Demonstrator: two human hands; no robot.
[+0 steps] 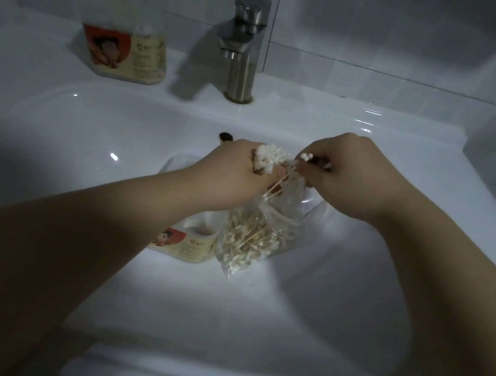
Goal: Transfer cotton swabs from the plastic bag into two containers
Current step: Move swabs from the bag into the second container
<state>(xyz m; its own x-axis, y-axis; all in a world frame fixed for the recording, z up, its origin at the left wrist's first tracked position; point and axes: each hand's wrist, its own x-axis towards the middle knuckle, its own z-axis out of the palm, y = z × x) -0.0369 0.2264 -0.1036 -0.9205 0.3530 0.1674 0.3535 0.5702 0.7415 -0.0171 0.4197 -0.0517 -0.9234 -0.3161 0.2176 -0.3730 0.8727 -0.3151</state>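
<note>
A clear plastic bag [256,238] full of cotton swabs lies in the white sink basin [85,134]. My left hand [236,172] grips a bundle of cotton swabs [269,158], white tips up, above the bag. My right hand [347,175] pinches a few swabs [306,156] beside that bundle. One labelled container [188,240] stands in the basin under my left wrist, partly hidden. A second labelled container [128,53] with swabs showing at its top stands on the ledge at the back left.
A steel faucet [244,46] rises from the ledge behind the basin. The drain [225,135] shows just beyond my left hand. Tiled wall runs behind, and the sink's right edge [407,168] slopes away to the right.
</note>
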